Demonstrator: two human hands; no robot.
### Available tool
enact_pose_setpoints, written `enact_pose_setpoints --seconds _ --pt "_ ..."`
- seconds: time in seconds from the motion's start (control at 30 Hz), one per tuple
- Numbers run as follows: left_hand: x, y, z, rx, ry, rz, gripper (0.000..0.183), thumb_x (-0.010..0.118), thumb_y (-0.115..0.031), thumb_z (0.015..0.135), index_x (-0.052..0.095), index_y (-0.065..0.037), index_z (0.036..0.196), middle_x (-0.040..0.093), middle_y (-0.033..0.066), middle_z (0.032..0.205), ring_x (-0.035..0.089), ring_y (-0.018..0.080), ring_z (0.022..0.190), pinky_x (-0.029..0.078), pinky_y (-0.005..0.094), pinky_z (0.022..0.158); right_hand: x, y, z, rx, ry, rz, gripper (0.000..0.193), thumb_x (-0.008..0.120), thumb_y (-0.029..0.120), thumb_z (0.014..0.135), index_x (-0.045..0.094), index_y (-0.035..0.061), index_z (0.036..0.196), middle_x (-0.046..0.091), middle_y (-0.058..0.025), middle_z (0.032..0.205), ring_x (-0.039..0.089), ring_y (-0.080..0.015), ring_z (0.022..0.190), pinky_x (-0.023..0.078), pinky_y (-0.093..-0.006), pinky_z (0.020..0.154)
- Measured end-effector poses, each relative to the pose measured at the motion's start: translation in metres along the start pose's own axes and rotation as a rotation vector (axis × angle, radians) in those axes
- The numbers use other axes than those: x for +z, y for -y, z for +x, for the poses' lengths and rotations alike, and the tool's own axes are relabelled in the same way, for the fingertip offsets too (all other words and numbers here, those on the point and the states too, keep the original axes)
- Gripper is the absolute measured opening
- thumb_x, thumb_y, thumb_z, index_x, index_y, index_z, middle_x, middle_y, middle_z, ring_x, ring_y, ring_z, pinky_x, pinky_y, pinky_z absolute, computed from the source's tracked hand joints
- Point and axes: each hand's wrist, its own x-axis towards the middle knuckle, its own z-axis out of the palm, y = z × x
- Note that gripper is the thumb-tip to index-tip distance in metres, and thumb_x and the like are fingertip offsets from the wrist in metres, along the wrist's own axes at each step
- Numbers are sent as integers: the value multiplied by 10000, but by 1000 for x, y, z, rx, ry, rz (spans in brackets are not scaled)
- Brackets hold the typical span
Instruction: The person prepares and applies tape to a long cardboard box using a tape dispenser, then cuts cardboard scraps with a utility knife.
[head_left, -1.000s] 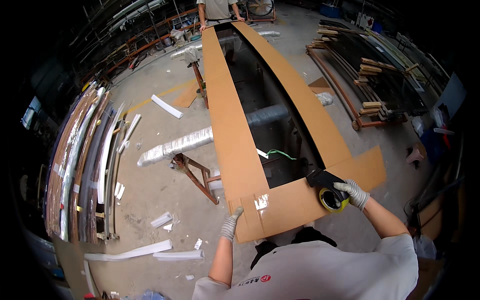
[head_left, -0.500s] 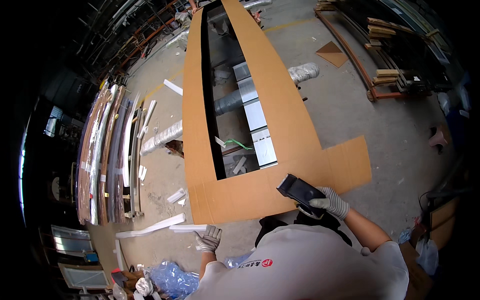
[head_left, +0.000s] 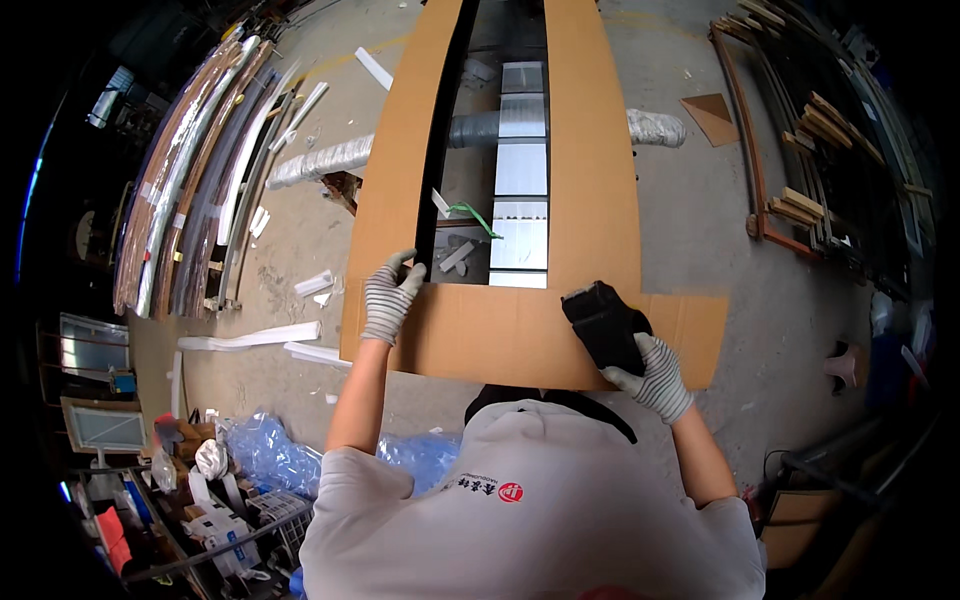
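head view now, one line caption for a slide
Gloved left hand at the cardboard border of a long panel, gloved right hand gripping a black tape dispenser.

Cardboard border (head_left: 592, 190) was seen as matt brown, fairly smooth. Inner panel (head_left: 520, 230) was finished glossy and glass-like, with bright reflections thrown off it. Tape dispenser (head_left: 604, 325) was read as black plastic, mostly matt. Left hand (head_left: 393, 298) and right hand (head_left: 655, 380) were covered in striped knit cloth, soft and matt. Support beam (head_left: 325, 163) was wrapped in shiny, crinkled film. Blue sheeting (head_left: 265, 455) was noted as translucent, wrinkled plastic; floor (head_left: 270, 385) as matt, scuffed concrete; blocks (head_left: 800, 206) as pale bare wood.
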Motion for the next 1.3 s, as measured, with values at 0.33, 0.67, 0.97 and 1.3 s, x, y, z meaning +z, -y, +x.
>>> enact_pose_setpoints --seconds 0.33,0.67,0.97,1.3 --pt "96 24 129 465 405 1045 183 473 -153 867 590 -123 1005 645 131 904 646 306 828 502 447 675 -11 59 35 41 186 -267 389 720 365 686 615 22 836 617 -173 782 589 -350 776 487 -425 716" --pt "58 -25 140 101 169 -243 144 648 -93 826 618 -15 943 641 43 766 587 111 677 480 253 614 52 93 104 -285 251 -525 373 594 410 799 590 42 860 618 -140 766 598 -275 748 451 -386 738" --pt "26 -113 77 229 130 -519 166 682 -153 832 644 -8 902 650 52 785 601 109 710 496 248 668 107 110 153 -248 141 -576 487 637 349 743 541 -8 1060 630 -155 868 603 -257 836 420 -405 798" --pt "101 -187 -27 1157 701 102 221 645 -146 731 626 -70 938 632 117 886 621 277 830 492 352 755 0 68 63 316 0 1609 615 360 506 953 495 -28 1227 597 -131 1081 586 -184 983 466 -320 881"
